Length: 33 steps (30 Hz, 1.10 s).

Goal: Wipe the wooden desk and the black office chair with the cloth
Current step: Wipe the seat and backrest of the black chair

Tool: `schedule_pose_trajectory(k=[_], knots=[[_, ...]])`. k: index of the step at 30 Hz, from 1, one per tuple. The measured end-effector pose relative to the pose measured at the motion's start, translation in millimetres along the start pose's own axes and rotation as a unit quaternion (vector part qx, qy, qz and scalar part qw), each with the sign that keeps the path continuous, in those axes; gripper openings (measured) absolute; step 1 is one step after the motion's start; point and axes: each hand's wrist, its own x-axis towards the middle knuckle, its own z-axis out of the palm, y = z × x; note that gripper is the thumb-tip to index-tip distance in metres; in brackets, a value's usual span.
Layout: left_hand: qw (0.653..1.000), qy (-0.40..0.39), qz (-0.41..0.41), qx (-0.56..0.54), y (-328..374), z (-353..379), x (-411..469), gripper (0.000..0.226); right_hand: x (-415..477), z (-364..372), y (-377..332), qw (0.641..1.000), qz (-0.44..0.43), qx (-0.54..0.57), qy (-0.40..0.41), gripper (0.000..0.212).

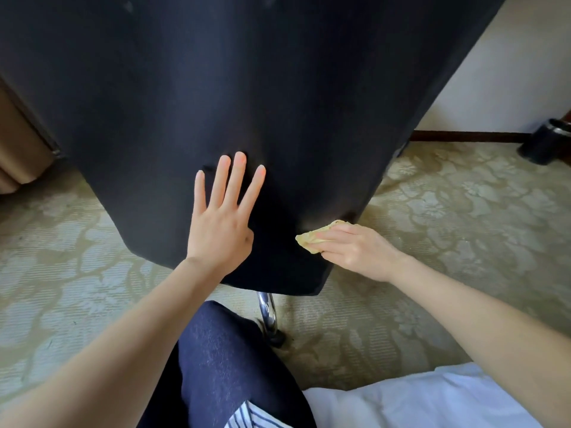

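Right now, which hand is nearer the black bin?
Right. Right hand, holding the cloth, sits below-left of the bin; left hand lies farther left on the chair.

Soft, even daylight, brightest on the wall (482,72) at two o'clock, dim across the chair back (216,88), glinting on the chrome leg (268,310) at six, edges bowed, detail slightly soft.

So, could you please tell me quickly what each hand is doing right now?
Left hand: open, fingers straight, flat on the black chair.
Right hand: holding the yellow cloth against the chair.
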Motion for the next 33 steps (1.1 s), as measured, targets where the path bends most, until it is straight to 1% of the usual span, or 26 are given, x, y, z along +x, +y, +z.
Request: schedule_pose_trajectory(k=[2, 6, 13, 16, 19, 21, 24, 27, 30, 33], knots=[[1.0, -0.013, -0.002, 0.0, 1.3, -4.6, -2.3, 0.11, 8.2, -21.8, 8.9, 0.999, -0.011, -0.031, 0.033, 0.016], [0.999, -0.031, 0.008, -0.01, -3.0, -18.9, -4.1, 0.11, 26.1, -67.1, 25.1, 0.995, -0.015, -0.066, 0.072, 0.011], [0.994, -0.065, 0.031, -0.077, -15.4, -48.8, -5.5, 0.107, 59.4, -147.7, 49.0, 0.977, 0.01, -0.169, 0.129, 0.02], [0.993, -0.07, 0.053, -0.077, -25.9, -60.6, -5.2, 0.106, 81.4, -184.1, 53.4, 0.957, 0.019, -0.217, 0.19, 0.019], [0.99, -0.086, 0.074, -0.079, -36.6, -68.0, -5.8, 0.106, 104.7, -215.6, 55.3, 0.927, 0.032, -0.252, 0.278, 0.018], [0.987, -0.093, 0.077, -0.102, -42.5, -71.9, -6.2, 0.105, 120.5, -230.5, 55.5, 0.904, 0.044, -0.263, 0.334, 0.018], [0.986, -0.084, 0.069, -0.127, -48.2, -76.0, -6.3, 0.104, 145.0, -232.5, 51.6, 0.871, 0.076, -0.259, 0.41, 0.019], [0.986, -0.064, 0.055, -0.141, -54.5, -79.7, -6.9, 0.104, 162.6, -206.2, 41.4, 0.853, 0.113, -0.247, 0.445, 0.022], [0.989, -0.032, 0.038, -0.139, -64.3, -85.4, -4.5, 0.105, 174.2, -171.0, 31.4, 0.855, 0.154, -0.201, 0.451, 0.023], [0.989, 0.003, 0.003, -0.149, -77.3, -95.0, 0.7, 0.104, 182.8, -140.9, 22.3, 0.873, 0.165, -0.162, 0.43, 0.025]])
